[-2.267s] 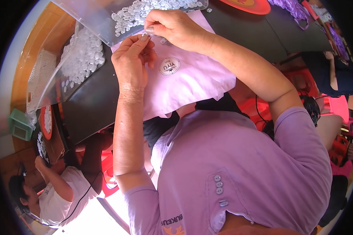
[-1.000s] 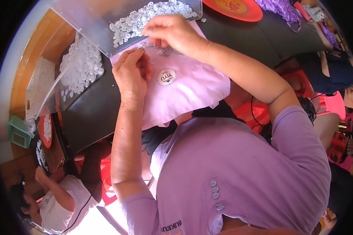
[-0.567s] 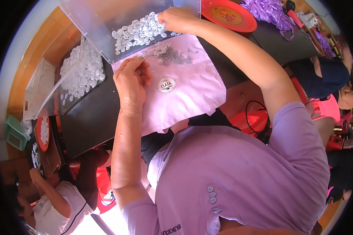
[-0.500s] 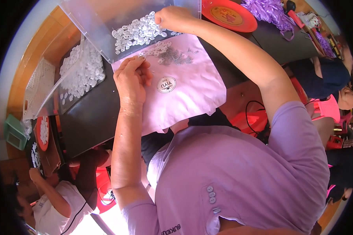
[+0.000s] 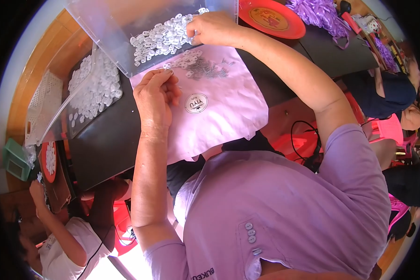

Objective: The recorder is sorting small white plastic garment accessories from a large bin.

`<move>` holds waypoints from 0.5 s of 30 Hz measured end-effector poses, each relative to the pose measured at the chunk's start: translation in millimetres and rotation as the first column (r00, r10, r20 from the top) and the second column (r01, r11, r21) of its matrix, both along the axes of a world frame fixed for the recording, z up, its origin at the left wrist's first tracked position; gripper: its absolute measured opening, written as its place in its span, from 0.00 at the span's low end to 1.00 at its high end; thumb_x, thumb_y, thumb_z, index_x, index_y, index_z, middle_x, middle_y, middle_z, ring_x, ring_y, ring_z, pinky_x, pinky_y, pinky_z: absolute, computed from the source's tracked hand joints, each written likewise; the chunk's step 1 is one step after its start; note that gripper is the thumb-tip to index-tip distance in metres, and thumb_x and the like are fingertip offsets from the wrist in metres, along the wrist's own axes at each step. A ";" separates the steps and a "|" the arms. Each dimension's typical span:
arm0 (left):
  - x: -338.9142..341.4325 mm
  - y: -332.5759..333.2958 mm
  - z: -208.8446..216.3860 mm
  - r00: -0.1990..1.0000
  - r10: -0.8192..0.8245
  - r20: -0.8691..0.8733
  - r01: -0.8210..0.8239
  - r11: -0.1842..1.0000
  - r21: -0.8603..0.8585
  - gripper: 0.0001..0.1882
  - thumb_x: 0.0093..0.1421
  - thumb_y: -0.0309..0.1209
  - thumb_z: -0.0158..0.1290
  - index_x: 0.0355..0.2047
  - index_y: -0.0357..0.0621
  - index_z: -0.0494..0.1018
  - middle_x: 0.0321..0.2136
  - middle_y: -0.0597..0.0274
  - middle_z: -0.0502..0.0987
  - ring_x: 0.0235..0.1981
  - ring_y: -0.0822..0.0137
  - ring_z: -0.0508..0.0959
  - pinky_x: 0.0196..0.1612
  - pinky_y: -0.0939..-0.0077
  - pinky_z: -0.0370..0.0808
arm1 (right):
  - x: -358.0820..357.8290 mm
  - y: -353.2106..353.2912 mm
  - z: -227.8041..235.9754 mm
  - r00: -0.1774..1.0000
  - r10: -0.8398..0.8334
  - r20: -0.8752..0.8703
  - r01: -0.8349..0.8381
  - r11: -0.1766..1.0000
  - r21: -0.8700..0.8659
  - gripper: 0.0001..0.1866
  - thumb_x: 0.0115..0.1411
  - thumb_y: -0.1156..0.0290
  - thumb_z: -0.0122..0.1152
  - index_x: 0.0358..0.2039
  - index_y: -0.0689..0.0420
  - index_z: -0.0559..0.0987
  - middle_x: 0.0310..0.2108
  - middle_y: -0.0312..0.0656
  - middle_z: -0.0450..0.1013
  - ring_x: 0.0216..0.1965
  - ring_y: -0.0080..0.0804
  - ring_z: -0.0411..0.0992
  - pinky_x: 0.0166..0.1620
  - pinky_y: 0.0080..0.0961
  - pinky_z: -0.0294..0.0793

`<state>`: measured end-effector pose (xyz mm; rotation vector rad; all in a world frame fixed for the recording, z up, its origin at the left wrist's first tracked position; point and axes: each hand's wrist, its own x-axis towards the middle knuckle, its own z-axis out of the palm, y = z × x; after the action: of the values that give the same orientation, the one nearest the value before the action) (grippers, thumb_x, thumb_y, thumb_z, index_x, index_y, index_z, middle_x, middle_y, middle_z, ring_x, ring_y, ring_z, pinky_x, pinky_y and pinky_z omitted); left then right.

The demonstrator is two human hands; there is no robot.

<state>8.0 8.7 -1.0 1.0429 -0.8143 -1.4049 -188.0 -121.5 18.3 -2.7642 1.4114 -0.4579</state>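
My left hand (image 5: 157,93) is above the left side of a pink cloth (image 5: 224,105), its thumb and forefinger pinched on a small white plastic piece (image 5: 167,66). My right hand (image 5: 215,29) reaches into a clear plastic bin (image 5: 102,46), fingers curled down beside a heap of small white pieces with holes (image 5: 165,37). Whatever those fingertips hold, if anything, I cannot make out. On the cloth's far edge, between my hands, lie loose white pieces (image 5: 190,57) and a scatter of thin grey pins (image 5: 209,69).
Left of the bin, a second clear container (image 5: 96,84) holds many white pieces on the dark table (image 5: 105,149). A red round tray (image 5: 270,18) and purple ribbon strands (image 5: 319,16) lie at the far right. Another person (image 5: 67,242) sits at the lower left, with others at right.
My right hand has shifted slightly nearer and to the right within the bin, its fingers lower beside the heap. My left hand keeps its pinch in nearly the same place.
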 end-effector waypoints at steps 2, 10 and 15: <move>-0.1 0.4 0.2 1.000 0.004 -0.012 -0.004 1.000 -0.009 0.05 0.57 0.25 0.51 0.28 0.35 0.71 0.21 0.58 0.74 0.14 0.70 0.72 0.12 0.79 0.63 | 1.2 3.2 -2.8 0.999 0.042 -0.016 -0.042 0.999 -0.019 0.09 0.49 0.65 0.63 0.32 0.50 0.80 0.33 0.39 0.77 0.37 0.40 0.76 0.38 0.38 0.72; -1.4 1.2 1.9 1.000 -0.006 -0.012 0.006 1.000 -0.011 0.05 0.57 0.25 0.52 0.29 0.35 0.71 0.21 0.58 0.74 0.14 0.70 0.72 0.13 0.79 0.63 | 0.3 1.9 -17.3 0.995 0.033 -0.094 -0.052 0.979 -0.198 0.09 0.52 0.70 0.59 0.34 0.55 0.80 0.33 0.41 0.76 0.36 0.40 0.75 0.40 0.39 0.72; 0.0 1.3 0.5 0.999 0.023 -0.033 -0.024 0.999 -0.035 0.05 0.57 0.26 0.54 0.28 0.36 0.71 0.21 0.59 0.74 0.14 0.71 0.71 0.14 0.79 0.63 | 9.3 21.0 -5.0 0.783 -0.115 0.612 -0.084 0.954 0.286 0.10 0.56 0.70 0.57 0.37 0.59 0.79 0.29 0.39 0.77 0.29 0.32 0.75 0.32 0.28 0.71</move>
<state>8.0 10.0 -0.5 0.9973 -0.7978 -1.3799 -178.7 -100.5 13.3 -2.0600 1.1992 -0.9609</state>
